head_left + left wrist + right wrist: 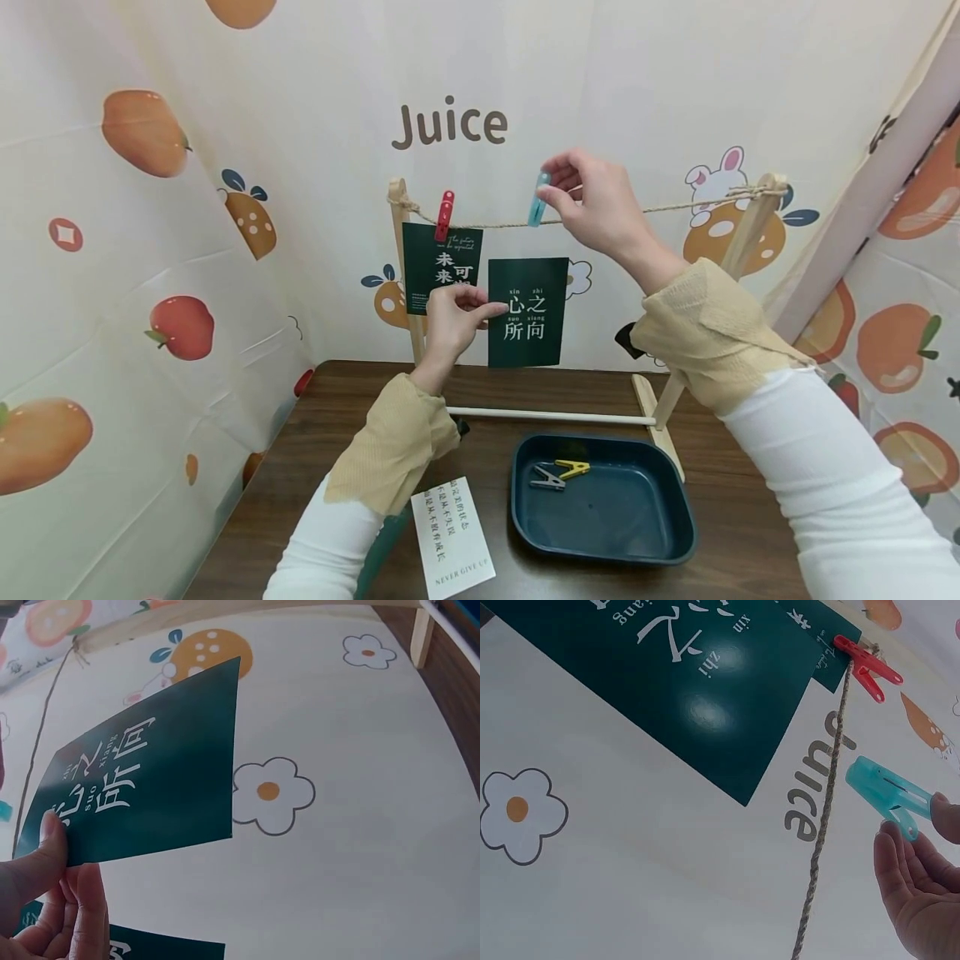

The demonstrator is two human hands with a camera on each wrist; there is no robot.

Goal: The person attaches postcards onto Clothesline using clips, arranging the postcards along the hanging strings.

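Observation:
My left hand (455, 323) pinches the left edge of a dark green card (536, 346) with white characters, held below the twine (495, 226). In the left wrist view the thumb lies on the card's face. My right hand (596, 200) pinches a light blue clothespin (537, 200) by its handle ends, close to the twine. The right wrist view shows this clothespin (881, 791) apart from the twine, beside it. Another green card (420, 267) hangs at the left end of the twine under a red clothespin (445, 215); my left hand partly covers it.
A wooden frame (742, 237) carries the twine, with a white rod (555, 416) low across it. On the brown table (300, 492) stands a dark blue tray (603, 557) with a yellow clothespin (573, 468) and a grey clothespin (548, 479). A white card (452, 537) lies left of it.

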